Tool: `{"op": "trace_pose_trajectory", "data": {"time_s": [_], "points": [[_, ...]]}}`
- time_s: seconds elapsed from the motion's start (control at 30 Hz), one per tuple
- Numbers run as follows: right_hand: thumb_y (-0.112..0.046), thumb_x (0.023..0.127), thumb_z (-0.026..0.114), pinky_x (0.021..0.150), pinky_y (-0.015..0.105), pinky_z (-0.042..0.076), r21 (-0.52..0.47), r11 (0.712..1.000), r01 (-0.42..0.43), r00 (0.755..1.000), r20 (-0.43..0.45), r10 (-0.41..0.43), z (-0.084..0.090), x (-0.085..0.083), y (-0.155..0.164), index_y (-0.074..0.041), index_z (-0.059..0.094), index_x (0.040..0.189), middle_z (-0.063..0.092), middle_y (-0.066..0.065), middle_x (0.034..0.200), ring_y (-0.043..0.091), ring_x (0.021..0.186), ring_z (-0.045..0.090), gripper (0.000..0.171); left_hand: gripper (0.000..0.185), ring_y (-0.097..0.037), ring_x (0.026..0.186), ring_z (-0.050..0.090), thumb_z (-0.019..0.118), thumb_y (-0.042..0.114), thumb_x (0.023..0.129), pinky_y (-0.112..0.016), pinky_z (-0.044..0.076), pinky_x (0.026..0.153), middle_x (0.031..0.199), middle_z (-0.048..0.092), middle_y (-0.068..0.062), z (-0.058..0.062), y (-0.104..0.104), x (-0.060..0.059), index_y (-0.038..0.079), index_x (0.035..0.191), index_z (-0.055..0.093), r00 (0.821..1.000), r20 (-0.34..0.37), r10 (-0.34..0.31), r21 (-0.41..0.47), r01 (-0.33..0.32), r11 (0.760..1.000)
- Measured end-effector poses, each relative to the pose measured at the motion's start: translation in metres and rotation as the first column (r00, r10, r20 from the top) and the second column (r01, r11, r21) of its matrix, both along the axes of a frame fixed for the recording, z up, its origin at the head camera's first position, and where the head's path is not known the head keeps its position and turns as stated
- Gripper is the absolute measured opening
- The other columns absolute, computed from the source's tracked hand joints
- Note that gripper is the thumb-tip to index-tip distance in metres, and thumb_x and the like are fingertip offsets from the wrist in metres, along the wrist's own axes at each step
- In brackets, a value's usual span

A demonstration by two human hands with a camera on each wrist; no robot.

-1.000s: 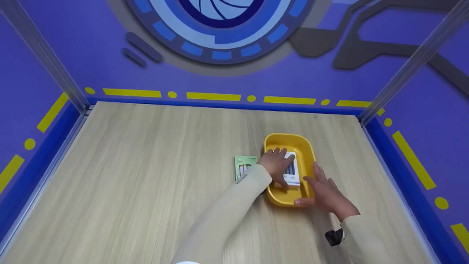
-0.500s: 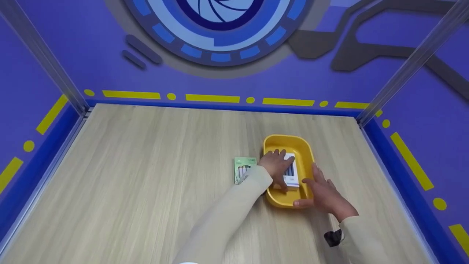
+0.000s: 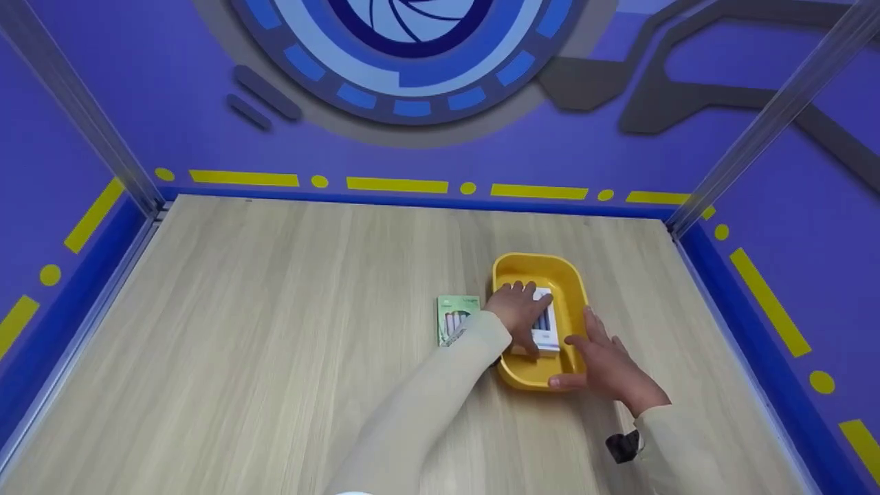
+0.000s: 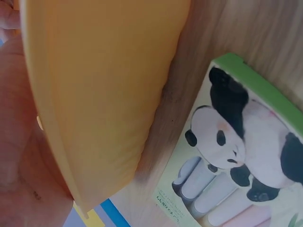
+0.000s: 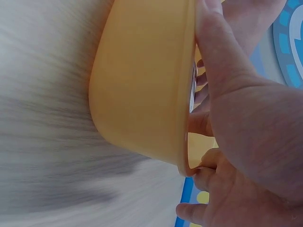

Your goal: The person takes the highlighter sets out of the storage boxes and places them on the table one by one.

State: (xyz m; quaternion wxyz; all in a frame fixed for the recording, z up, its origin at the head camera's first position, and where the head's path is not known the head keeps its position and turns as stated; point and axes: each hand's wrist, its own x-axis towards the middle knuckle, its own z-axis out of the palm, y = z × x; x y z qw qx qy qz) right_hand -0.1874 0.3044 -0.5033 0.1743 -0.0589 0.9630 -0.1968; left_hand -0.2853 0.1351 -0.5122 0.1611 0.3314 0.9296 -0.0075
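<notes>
In the head view, my left hand (image 3: 517,316) reaches over the left rim of a yellow plastic bin (image 3: 540,377). Its fingers and thumb span a flat white box (image 3: 548,338) lying inside, with dark pen-like sticks printed or showing on its front. The hand covers the box's left part. My right hand (image 3: 612,366) holds the bin's right side near the close corner, some fingers hooked over the rim in the right wrist view. Left of the bin lies a green box (image 3: 457,313) with pale sticks showing; a panda picture marks it in the left wrist view. My left sleeve partly hides it.
The bin stands on a light wood table (image 3: 289,330), right of centre. Blue-purple printed panels (image 3: 412,158) enclose the back and sides, with metal posts (image 3: 763,130) at the back corners.
Both hands keep their places on the white box and the bin. The whole head view shifts very slightly; nothing else visibly moves.
</notes>
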Motion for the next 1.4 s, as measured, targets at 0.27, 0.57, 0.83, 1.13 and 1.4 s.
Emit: {"op": "trace_pose_trajectory", "data": {"time_s": [0.27,0.57,0.83,1.13,1.4], "points": [[-0.058,0.07,0.077,0.114,0.069,0.002,-0.027,0.999,0.027,0.999,0.027,-0.027,0.0,0.0,-0.001,0.003,0.051,0.135,-0.008,0.027,0.16,0.047,0.146,0.002,0.093,0.101,-0.019,0.137,0.035,0.076,0.063,0.07,-0.035,0.025,0.121,0.153,0.033,0.005,0.006,-0.002,0.003,0.041,0.151,0.02,1.0,0.007,0.006,-0.004,-0.006,1.0],[-0.06,0.071,0.076,0.114,0.069,0.004,-0.017,0.999,0.035,0.999,0.039,-0.035,0.0,0.001,-0.001,0.0,0.051,0.135,-0.007,0.026,0.16,0.049,0.145,0.007,0.092,0.099,-0.019,0.137,0.035,0.075,0.062,0.071,-0.035,0.023,0.121,0.154,0.032,0.005,0.013,-0.005,0.007,0.04,0.151,0.022,1.0,0.004,-0.006,0.01,0.005,1.0],[-0.06,0.071,0.076,0.113,0.07,0.004,-0.01,1.0,0.03,0.999,0.038,-0.029,0.001,-0.002,-0.001,0.001,0.05,0.135,-0.008,0.027,0.16,0.048,0.146,0.003,0.092,0.101,-0.02,0.144,0.029,0.075,0.063,0.071,-0.036,0.019,0.123,0.159,0.025,0.005,0.011,-0.006,0.007,0.042,0.152,0.017,1.0,0.012,-0.021,0.018,0.02,1.0],[-0.062,0.069,0.075,0.114,0.069,0.002,0.002,0.999,0.043,0.996,0.072,-0.043,0.0,-0.003,-0.001,0.003,0.049,0.137,-0.011,0.026,0.16,0.049,0.146,0.001,0.097,0.101,-0.021,0.141,0.031,0.074,0.063,0.072,-0.035,0.02,0.123,0.159,0.025,0.003,0.018,-0.012,0.011,0.039,0.153,0.018,0.999,-0.009,-0.037,0.022,0.038,0.999],[-0.062,0.069,0.075,0.113,0.069,0.003,-0.012,0.999,0.039,0.997,0.065,-0.038,-0.001,-0.003,-0.001,0.003,0.049,0.137,-0.011,0.026,0.16,0.049,0.145,0.003,0.098,0.1,-0.019,0.144,0.026,0.074,0.062,0.073,-0.034,0.016,0.124,0.162,0.017,0.008,0.026,-0.016,0.017,0.044,0.152,0.015,0.999,0.021,-0.032,0.015,0.032,0.999]]}}
